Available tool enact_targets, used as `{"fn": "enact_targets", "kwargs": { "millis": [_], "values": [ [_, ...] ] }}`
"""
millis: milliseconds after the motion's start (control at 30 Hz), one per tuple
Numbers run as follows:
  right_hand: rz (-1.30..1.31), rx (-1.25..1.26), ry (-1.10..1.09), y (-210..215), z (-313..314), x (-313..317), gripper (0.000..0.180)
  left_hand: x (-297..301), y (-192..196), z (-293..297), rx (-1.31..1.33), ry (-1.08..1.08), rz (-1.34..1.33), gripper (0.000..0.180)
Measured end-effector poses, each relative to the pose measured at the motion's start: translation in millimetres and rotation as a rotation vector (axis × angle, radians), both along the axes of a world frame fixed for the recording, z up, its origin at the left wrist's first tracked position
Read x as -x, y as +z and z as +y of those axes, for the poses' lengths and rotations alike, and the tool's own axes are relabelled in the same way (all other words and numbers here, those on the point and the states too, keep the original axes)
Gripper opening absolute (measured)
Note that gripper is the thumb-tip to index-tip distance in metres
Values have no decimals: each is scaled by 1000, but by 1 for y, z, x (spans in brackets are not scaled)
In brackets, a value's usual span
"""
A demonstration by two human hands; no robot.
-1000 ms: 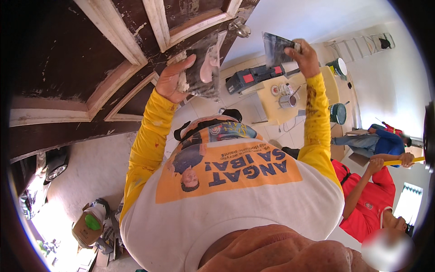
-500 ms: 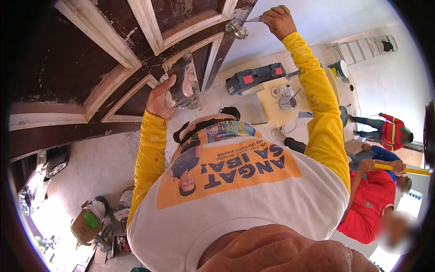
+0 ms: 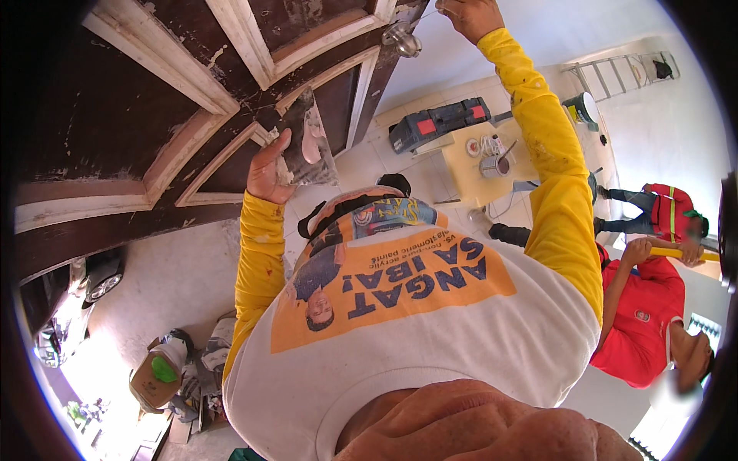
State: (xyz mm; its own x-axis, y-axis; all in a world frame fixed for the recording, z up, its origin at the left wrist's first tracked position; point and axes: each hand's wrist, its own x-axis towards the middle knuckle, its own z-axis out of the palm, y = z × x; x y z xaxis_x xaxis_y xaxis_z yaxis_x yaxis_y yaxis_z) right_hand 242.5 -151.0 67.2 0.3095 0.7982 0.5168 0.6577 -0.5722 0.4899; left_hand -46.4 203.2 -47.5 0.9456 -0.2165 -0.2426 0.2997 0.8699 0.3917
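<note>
My left hand [image 3: 269, 170] is closed on the edge of a flat, smeared putty board [image 3: 319, 161] carrying a streak of pink putty [image 3: 311, 144]. The board is held in front of the dark panelled door [image 3: 115, 115], whose pale mouldings look scraped and patchy. High up, at the picture's upper edge, my right hand [image 3: 473, 17] is closed with its fingers pinched on a putty knife; only a sliver of the knife shows. That hand is beside the door's edge, just past the round metal doorknob [image 3: 402, 40]. Both sleeves are yellow with putty stains.
A yellowish table [image 3: 465, 173] holds an open can [image 3: 494, 166]. Beyond it lies a black toolbox [image 3: 440, 124] with red patches. A ladder [image 3: 623, 75] and a bucket [image 3: 584, 109] are by the wall. People in red stand at right, one gripping a yellow pole [image 3: 667, 252]. Boxes [image 3: 157, 376] are lower left.
My right hand has moved up along the door edge, partly out of the picture, taking the knife with it. My left hand and board have barely shifted. The person with the pole has moved.
</note>
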Motion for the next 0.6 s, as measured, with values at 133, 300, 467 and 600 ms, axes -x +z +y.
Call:
{"fn": "enact_targets", "kwargs": {
  "millis": [133, 300, 467, 600],
  "values": [
    [-2, 13, -15, 6, 4, 5, 6, 1, 7, -2, 20, -11, -25, 34],
    [-12, 10, 5, 14, 11, 9, 6, 2, 11, -1, 66, -53, -45, 35],
    [-22, 32, 6, 22, 17, 12, 7, 2, 2, 2, 33, 1, -18, 34],
    [-66, 19, 17, 26, 18, 10, 7, 0, -3, 1, 36, 6, 4, 32]
  ]
}}
